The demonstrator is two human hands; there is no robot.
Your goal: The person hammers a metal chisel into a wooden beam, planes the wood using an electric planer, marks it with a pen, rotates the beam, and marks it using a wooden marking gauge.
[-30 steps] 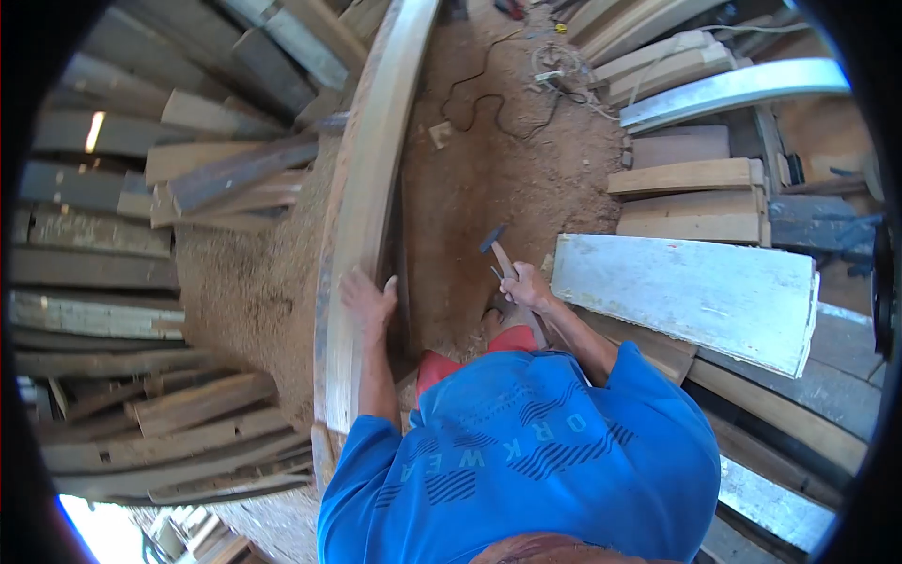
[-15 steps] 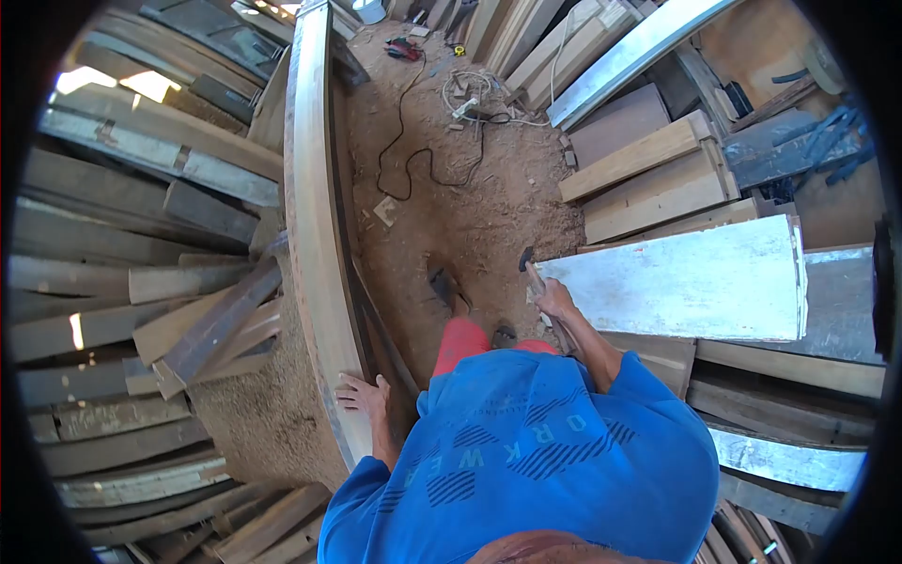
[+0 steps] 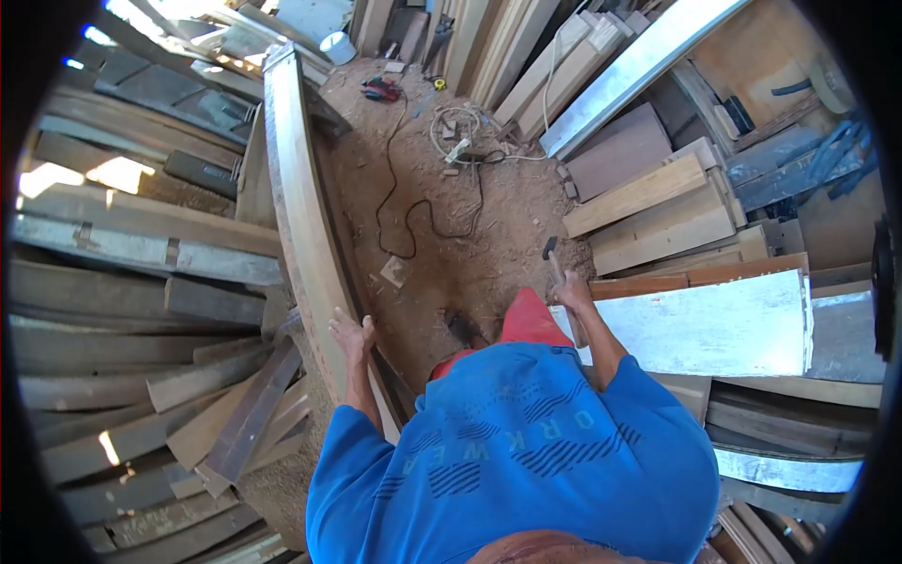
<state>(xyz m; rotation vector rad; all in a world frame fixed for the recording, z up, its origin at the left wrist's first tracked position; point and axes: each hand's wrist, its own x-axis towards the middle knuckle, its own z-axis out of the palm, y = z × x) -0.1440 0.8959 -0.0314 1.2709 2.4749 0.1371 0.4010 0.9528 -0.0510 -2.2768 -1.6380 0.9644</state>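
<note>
My right hand is closed round the wooden handle of a hammer, whose dark head points away from me over the dirt floor. Beside that hand lies a wide board with worn white paint. On my left side runs a long pale wooden beam, raised above the floor. My left hand is at its top, fingers apart, holding nothing; whether it presses on the wood or just hovers, I cannot tell.
Stacked planks crowd the left, and more boards lie on the right. Ahead on the dirt floor are a red power tool with a black cord, a coiled white cable, a yellow tape measure and a white bucket.
I have stepped forward alongside the beam, one leg now ahead. My left hand is farther along the beam, and the hammer has moved forward with my right hand.
</note>
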